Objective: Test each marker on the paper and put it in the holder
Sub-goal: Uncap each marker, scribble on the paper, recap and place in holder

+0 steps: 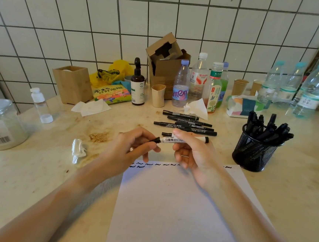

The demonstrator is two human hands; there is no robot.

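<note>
Just one wide-angle cam on the person's head, looking forward and down. It sits close over the table (35, 168), facing the tiled wall (66, 26) behind.

My right hand (192, 154) is covering the middle of the white marker (174, 140), so I am reading only part of its label. My left hand (133, 147) is hiding the marker's cap end. Both hands are blocking stretches of the squiggles along the top of the paper (176, 209), whose lower edge is running out of the picture. The jar (0, 124) is getting cut off at the left edge. The markers in the holder (254, 152) are merging into a dark clump I am failing to count. The bottle labels are staying too small to read.
</note>
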